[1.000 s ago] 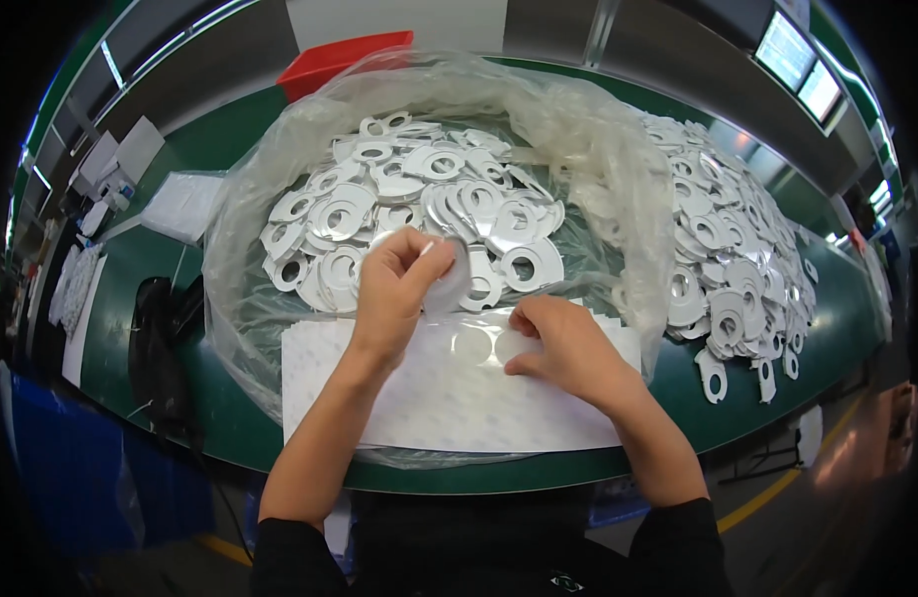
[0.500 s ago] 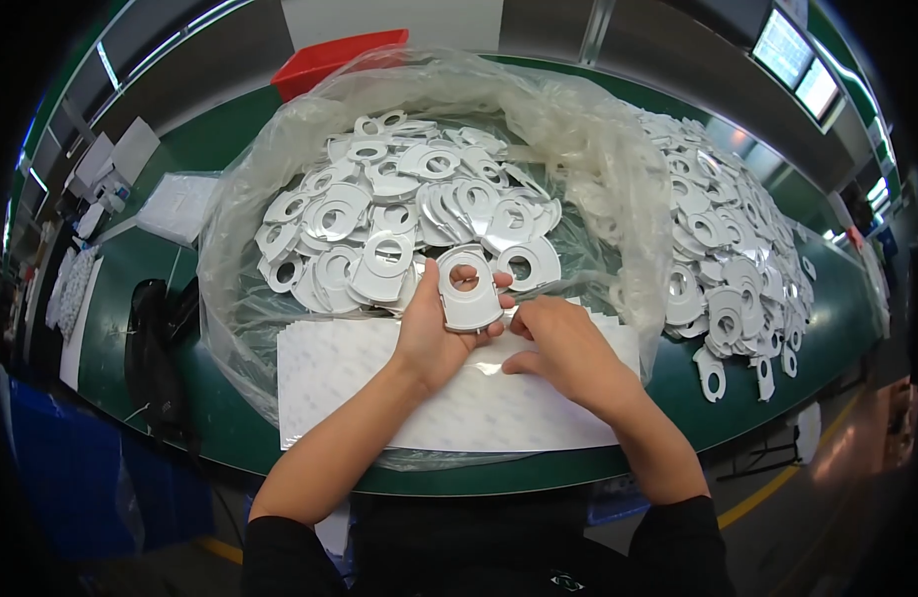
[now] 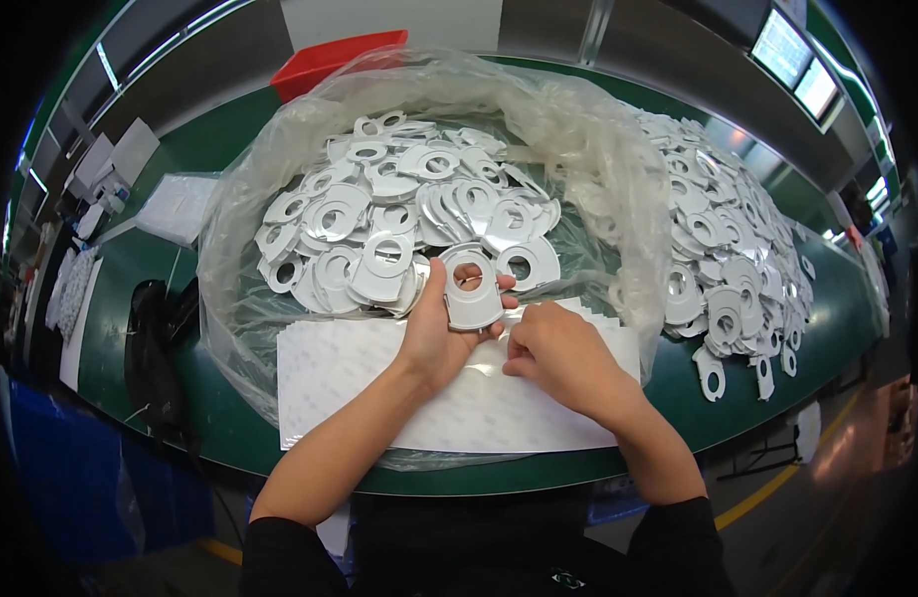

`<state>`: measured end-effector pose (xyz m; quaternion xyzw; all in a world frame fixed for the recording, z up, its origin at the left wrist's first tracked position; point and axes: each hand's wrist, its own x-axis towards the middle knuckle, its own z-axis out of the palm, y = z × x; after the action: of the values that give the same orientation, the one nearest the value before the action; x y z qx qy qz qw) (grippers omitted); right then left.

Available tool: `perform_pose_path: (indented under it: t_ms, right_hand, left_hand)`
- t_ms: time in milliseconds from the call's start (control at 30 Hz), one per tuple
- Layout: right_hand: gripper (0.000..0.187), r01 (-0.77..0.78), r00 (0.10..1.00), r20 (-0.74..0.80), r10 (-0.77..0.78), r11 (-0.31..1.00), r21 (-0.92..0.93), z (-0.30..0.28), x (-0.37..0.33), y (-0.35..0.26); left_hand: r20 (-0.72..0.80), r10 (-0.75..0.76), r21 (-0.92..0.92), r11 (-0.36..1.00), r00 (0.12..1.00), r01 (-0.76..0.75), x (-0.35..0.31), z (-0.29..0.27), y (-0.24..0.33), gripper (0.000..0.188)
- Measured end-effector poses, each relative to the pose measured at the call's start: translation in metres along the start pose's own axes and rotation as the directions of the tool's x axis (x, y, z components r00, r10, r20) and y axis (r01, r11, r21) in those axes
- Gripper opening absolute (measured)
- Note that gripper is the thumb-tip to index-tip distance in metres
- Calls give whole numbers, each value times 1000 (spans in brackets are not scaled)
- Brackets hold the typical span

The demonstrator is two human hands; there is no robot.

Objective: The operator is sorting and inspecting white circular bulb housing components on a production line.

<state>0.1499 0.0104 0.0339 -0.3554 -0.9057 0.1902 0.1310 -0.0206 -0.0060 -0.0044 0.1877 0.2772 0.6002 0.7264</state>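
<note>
My left hand [image 3: 431, 343] is closed round the edges of a white plastic part [image 3: 473, 310], a flat plate with a large round hole at its upper end. Through that hole one of my fingers shows. Just to its right, my right hand [image 3: 568, 358] bends over a stack of white sheets [image 3: 355, 373], thumb and fingers pinched together. Whatever those fingertips hold is hidden. A shiny patch [image 3: 486, 369] shows on the top sheet beside the right thumb. Beyond both hands lies a heap of similar white parts [image 3: 335, 214].
A crumpled clear plastic bag [image 3: 245, 179] surrounds the heap on the green table [image 3: 459, 482]. More white parts [image 3: 723, 234] are piled at the right. A red bin [image 3: 335, 62] stands at the back, and a black object [image 3: 153, 348] lies at the left.
The thumb of my right hand has closed in toward its fingers, where a gap showed before. My left hand and the white part have shifted only slightly.
</note>
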Motion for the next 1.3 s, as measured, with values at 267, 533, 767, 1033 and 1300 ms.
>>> perform_pose_path:
  t_ms: [267,533,767,1033,1300]
  right_hand:
    - [12,112,939,151,-308,692,713,-52,0,2]
    - [13,45,953,-211,215,590,806,4,25,18]
    - [15,-51,981,-35,189,430,902,15,28,17]
    - [16,-58,978,-32,205,417,907,17,29,18]
    - [16,-60,977,-35,210,428,902,15,28,17]
  left_hand:
    - [-55,-19,115,993,998,25,-5,2,2,58]
    - [19,-73,216,974,997,67,-9,10,0,65]
    - [32,-50,212,976,998,42,-6,1,-3,66]
    - [41,-46,208,977,998,36,-7,5,-1,66]
    - [38,-50,216,976,998,41,-7,5,-1,68]
